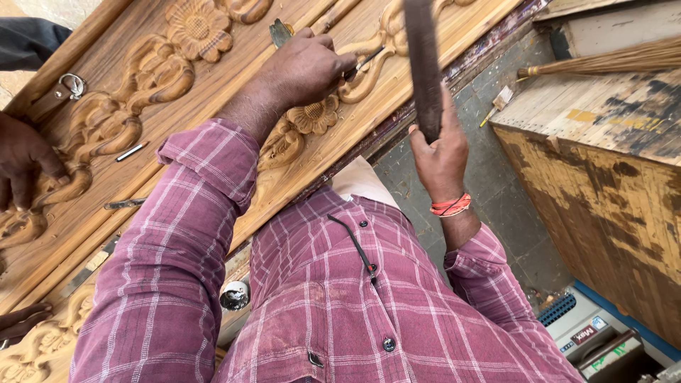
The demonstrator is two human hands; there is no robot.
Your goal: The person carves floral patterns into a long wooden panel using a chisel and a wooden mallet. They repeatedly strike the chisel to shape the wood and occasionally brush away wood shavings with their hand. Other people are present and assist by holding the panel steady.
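My left hand (306,67) is shut on a thin metal chisel (363,62), its tip set against a carved scroll on the long wooden panel (213,92). The panel bears raised flowers and leaves. My right hand (440,152), with an orange band at the wrist, grips a dark wooden stick (423,64) held upright above the panel's edge. My purple checked sleeves fill the lower part of the view.
Another person's hand (21,163) rests on the carving at the far left. Loose chisels (132,150) lie on the panel. A worn wooden bench (603,142) with a broom (603,62) stands at the right, with a power tool (596,340) on the tiled floor below.
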